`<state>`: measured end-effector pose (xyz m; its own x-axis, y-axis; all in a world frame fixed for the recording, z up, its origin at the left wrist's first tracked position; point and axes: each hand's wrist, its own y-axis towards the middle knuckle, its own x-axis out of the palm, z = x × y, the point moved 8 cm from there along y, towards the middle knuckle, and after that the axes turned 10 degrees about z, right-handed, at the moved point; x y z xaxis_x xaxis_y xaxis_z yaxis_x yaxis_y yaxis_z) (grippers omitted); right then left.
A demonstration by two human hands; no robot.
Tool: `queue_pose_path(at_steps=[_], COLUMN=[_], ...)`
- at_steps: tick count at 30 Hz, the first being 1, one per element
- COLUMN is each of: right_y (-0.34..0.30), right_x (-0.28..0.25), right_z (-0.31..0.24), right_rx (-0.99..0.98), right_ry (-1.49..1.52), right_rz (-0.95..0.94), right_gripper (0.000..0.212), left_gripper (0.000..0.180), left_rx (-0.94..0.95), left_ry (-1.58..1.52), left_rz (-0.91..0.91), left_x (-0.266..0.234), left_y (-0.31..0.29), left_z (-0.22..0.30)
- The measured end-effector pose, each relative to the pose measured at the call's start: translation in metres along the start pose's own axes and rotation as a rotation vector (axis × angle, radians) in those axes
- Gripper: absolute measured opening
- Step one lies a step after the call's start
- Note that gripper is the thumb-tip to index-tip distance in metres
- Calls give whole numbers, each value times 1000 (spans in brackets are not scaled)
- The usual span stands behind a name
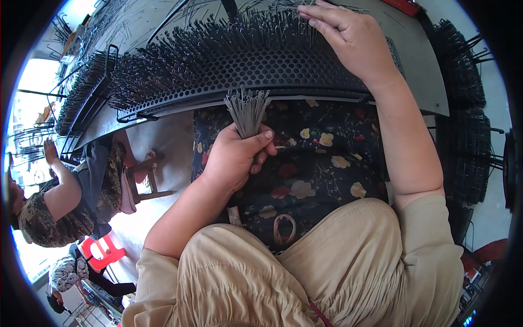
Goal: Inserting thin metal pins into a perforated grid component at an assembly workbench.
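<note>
My left hand (pixel 239 155) is closed round a bundle of thin grey metal rods (pixel 248 111) with small bent ends, held upright over my lap in front of the rack. A black perforated rack (pixel 261 71) stretches across the table edge, with many dark hooked rods (pixel 185 46) standing in its holes. At the rack's far right end, my right hand (pixel 346 30) reaches over the tops of the rods. Its fingers are stretched out and its thumb lies a little apart from them. Nothing shows in its grasp.
Loose rods (pixel 128 24) lie scattered on the grey table (pixel 425 82). Another filled rack (pixel 87 95) stands at the left. Dark bundles of rods (pixel 460 65) hang at the right. Seated co-workers (pixel 65 201) are on the left, by a red stool (pixel 103 252). A flowered cloth (pixel 327 158) covers my lap.
</note>
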<state>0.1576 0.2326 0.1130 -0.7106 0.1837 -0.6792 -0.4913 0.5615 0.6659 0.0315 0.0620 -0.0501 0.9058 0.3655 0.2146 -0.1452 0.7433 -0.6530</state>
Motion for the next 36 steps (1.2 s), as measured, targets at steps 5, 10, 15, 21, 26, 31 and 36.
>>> queue_pose_path(at_steps=[5, 10, 15, 21, 26, 31, 36], right_y=[-12, -22, -78, -101, -110, -109, -98], right_x=[0, -17, 33, 42, 36, 31, 17], right_z=[26, -9, -7, -11, 5, 9, 21], right_rx=[-162, -196, 702, 882, 978, 922, 868], right_ry=[171, -45, 746, 1138, 1161, 1098, 1034], right_rz=[144, 226, -200, -166, -46, 28, 161], right_gripper=[22, 21, 23, 7, 9, 10, 13], left_gripper=[11, 20, 20, 21, 21, 18, 17], left_rx=[12, 27, 38, 109, 102, 108, 58], left_ry=[24, -71, -43, 28, 55, -23, -169], left_rz=[-24, -36, -118, -253, -235, -138, -105], left_x=[5, 4, 19, 59, 61, 55, 47], left_y=[0, 0, -2, -5, -2, -1, 2], left_z=[2, 3, 14, 31, 30, 22, 19])
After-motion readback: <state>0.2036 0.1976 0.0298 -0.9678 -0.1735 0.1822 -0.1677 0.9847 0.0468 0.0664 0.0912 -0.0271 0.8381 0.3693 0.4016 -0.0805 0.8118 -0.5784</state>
